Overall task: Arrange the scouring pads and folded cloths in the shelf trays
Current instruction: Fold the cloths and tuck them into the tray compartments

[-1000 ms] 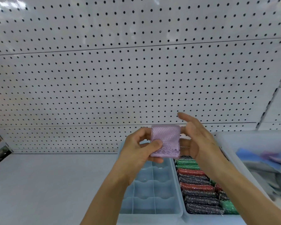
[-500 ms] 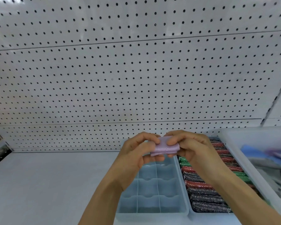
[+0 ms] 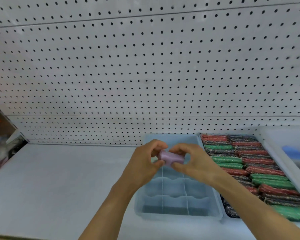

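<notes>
A small lilac cloth [image 3: 171, 157], folded into a thick roll, is held between both hands above the back half of a pale blue divided tray [image 3: 177, 215]. My left hand [image 3: 145, 163] pinches its left end with thumb and fingers. My right hand [image 3: 192, 161] pinches its right end the same way. The tray's front compartments show nothing inside. To its right, a second tray [image 3: 222, 203] is packed with rows of red, green and dark glittery scouring pads [image 3: 227, 159].
A white pegboard wall [image 3: 145, 66] backs the shelf [image 3: 59, 179]. At the far right stands a translucent bin [image 3: 282, 160] with blue cloth inside. Dark clutter sits at the left edge [image 3: 0, 144].
The flat lilac cloth has been folded down into a compact roll. Both hands have lowered with it toward the divided tray.
</notes>
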Available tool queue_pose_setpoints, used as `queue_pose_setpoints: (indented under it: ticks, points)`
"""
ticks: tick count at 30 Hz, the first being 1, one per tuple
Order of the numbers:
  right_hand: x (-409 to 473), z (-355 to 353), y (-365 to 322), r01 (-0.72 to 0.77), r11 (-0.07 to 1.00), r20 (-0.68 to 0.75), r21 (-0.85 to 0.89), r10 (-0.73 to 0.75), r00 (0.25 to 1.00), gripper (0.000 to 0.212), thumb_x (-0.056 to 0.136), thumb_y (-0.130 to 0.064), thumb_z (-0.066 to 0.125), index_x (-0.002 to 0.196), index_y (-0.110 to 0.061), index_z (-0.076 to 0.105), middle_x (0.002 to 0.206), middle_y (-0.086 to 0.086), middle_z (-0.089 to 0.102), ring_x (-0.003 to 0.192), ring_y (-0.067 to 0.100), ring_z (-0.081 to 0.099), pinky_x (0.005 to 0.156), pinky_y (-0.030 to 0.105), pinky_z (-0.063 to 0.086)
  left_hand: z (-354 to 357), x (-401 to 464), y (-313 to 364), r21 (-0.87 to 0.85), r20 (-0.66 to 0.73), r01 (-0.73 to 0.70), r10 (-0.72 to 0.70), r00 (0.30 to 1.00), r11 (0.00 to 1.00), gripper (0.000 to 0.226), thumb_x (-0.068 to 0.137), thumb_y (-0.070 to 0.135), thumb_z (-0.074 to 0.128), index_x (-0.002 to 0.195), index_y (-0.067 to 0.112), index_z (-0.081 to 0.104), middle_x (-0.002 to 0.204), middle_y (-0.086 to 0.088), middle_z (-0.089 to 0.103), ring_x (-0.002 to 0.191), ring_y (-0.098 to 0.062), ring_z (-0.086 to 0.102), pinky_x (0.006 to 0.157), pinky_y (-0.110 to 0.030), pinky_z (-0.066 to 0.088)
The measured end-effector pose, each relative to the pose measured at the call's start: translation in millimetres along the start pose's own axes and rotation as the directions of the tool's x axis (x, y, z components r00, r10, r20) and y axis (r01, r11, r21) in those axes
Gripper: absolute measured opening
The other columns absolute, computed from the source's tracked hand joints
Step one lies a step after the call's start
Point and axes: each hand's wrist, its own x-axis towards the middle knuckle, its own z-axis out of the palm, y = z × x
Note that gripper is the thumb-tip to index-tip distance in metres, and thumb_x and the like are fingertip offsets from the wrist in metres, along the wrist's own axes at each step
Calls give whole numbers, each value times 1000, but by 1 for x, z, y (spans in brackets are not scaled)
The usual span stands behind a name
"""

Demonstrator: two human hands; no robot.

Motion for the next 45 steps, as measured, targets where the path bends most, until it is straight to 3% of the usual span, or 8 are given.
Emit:
queue_pose_setpoints:
  ticks: [11, 21, 26, 30, 33, 37, 41, 45]
  points:
    - [47, 72, 22, -176, 944, -9, -278, 181, 983, 16, 77, -30, 66, 92, -33, 66, 95, -15, 67, 86, 7, 59, 68, 25, 45, 12, -15, -73, -118, -133, 272, -287, 949, 955, 45, 102, 23, 45, 144, 26, 31, 139, 11, 36, 127, -9, 42, 100, -21, 35]
    - [62, 96, 24, -87, 748, 100, -658, 201, 974, 28, 79, -26, 58, 103, -35, 69, 98, -4, 67, 96, 21, 63, 65, 25, 37, 27, -28, -95, -231, -92, 364, -393, 915, 902, 39, 102, 14, 35, 136, 29, 45, 127, 5, 62, 112, -10, 61, 101, -35, 48]
    - [69, 98, 13, -55, 666, 160, -744, 257, 953, 7, 81, -20, 58, 83, -20, 64, 66, -3, 43, 77, 25, 55, 63, 27, 35, 26, -28, -93, -202, -101, 356, -381, 919, 912, 39, 104, 16, 34, 142, 23, 41, 135, 4, 57, 119, -10, 55, 94, -9, 41]
    - [67, 87, 14, -79, 776, 255, -625, 299, 920, 31, 79, -30, 62, 60, -16, 43, 58, -3, 40, 64, 20, 45, 52, 24, 29, 26, -29, -92, -215, -98, 351, -378, 921, 911, 37, 104, 12, 34, 134, 29, 45, 130, 5, 60, 113, -7, 58, 88, -6, 44]
    - [55, 73, 18, -86, 882, 267, -463, 232, 935, 12, 83, -23, 57, 73, -17, 60, 75, -1, 59, 69, 22, 55, 61, 29, 43, 25, -29, -90, -170, -117, 355, -376, 919, 919, 37, 104, 11, 33, 135, 26, 45, 132, 6, 57, 113, -6, 56, 84, -1, 40]
    - [24, 48, 25, -96, 943, 89, -318, 130, 987, 29, 95, -21, 54, 120, -30, 65, 113, -14, 64, 79, 10, 59, 81, 27, 49, 25, -27, -85, -9, -145, 379, -377, 915, 925, 39, 103, 14, 35, 141, 21, 42, 138, 1, 52, 123, -16, 51, 97, -17, 39]
    - [-13, 15, 43, -85, 978, -76, -193, 71, 995, 19, 92, -23, 60, 107, -30, 71, 86, -28, 58, 68, -2, 56, 71, 22, 49, 35, -24, -55, 265, -315, 367, -280, 907, 892, 44, 96, 13, 49, 139, 21, 46, 142, 3, 47, 128, -19, 43, 104, -31, 35]
    - [-52, -24, 64, -77, 994, -284, -83, 51, 957, 18, 89, -17, 64, 99, -29, 74, 88, -21, 68, 75, -3, 60, 71, 19, 49, 78, -7, -14, 321, -204, 125, -61, 977, 939, 38, 91, 14, 58, 129, 19, 56, 131, 0, 55, 119, -22, 49, 101, -34, 38]
